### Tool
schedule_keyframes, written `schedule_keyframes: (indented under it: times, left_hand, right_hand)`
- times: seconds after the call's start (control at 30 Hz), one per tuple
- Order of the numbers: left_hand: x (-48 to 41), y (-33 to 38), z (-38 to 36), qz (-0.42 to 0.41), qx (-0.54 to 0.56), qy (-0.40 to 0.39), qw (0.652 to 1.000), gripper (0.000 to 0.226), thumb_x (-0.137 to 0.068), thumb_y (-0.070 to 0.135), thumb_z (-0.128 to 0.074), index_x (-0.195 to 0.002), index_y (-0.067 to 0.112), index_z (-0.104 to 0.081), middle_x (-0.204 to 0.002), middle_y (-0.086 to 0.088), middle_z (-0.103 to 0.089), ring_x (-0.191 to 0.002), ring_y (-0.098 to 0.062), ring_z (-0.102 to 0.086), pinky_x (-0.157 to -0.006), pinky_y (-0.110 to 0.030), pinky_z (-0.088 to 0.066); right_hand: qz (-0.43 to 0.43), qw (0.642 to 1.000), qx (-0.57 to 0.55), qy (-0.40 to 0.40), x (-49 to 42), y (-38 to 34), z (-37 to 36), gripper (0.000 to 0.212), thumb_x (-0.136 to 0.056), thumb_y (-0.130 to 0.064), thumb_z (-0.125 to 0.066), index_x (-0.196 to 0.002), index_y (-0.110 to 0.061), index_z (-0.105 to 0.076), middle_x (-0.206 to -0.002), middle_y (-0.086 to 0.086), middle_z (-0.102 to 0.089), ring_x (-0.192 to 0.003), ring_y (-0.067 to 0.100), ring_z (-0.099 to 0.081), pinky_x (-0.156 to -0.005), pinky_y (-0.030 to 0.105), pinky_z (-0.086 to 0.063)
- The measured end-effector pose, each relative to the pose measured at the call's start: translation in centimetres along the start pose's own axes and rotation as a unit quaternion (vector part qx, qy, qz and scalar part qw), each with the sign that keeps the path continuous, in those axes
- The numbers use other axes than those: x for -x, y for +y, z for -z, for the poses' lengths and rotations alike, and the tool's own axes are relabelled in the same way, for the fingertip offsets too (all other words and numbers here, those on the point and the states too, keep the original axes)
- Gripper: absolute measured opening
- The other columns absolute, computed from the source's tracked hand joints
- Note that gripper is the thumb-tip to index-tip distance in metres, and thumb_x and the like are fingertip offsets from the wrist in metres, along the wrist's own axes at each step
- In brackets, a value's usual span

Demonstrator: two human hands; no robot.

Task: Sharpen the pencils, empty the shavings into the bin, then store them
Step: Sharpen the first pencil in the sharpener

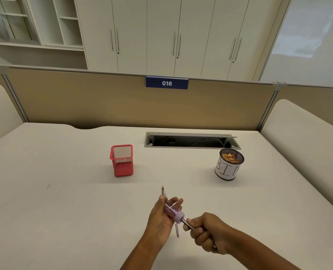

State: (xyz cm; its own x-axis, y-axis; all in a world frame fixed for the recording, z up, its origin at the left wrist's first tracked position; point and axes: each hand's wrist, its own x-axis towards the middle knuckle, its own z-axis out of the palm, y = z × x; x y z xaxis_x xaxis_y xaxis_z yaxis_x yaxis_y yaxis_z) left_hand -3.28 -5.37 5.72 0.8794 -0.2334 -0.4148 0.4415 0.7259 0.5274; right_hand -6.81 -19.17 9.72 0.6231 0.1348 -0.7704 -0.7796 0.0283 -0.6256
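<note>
My left hand [160, 217] holds a purple sharpener [174, 213] with a clear shavings chamber, gripped across the palm. A second pencil [163, 190] sticks up out of the same hand, its sharp tip pointing away from me. My right hand [206, 231] is closed on a pencil [187, 224] whose front end is inside the sharpener's hole. A red mesh pencil holder [122, 160] stands at mid-table on the left. A round mesh cup labelled BIN [229, 165], with shavings in it, stands to the right.
A cable slot [191, 141] with an open lid is cut into the white desk [64, 191] behind the two cups. A tan partition [103, 102] with a blue 016 sign closes off the back of the desk. Cupboards stand beyond it.
</note>
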Motion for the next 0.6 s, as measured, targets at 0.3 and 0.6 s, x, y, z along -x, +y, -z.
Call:
schedule_keyframes:
  times: [0.3,0.6]
  left_hand:
    - [-0.6,-0.3,0.7,0.012,0.079,0.028,0.996,0.032,-0.098,0.02,-0.034,-0.076,0.005,-0.052,-0.073,-0.015,-0.066,-0.076,-0.033,-0.064,-0.06,-0.041,-0.054]
    - [-0.6,-0.2,0.0,0.013,0.097,0.028,0.995,0.031,-0.099,0.022,-0.031,-0.079,0.005,-0.049,-0.086,-0.016,-0.058,-0.076,-0.032,-0.063,-0.06,-0.04,-0.055]
  right_hand:
    - [0.248,0.852,0.427,0.175,1.0,-0.1,-1.0,0.02,-0.087,-0.032,-0.057,-0.098,-0.014,-0.055,-0.08,-0.002,-0.059,-0.063,0.01,-0.053,-0.055,0.018,-0.037]
    - [0.325,0.63,0.66,0.25,1.2,0.8,-1.6,0.006,-0.075,-0.016,-0.068,-0.08,-0.013,-0.069,-0.065,0.003,-0.06,-0.055,0.02,-0.055,-0.045,0.022,-0.021]
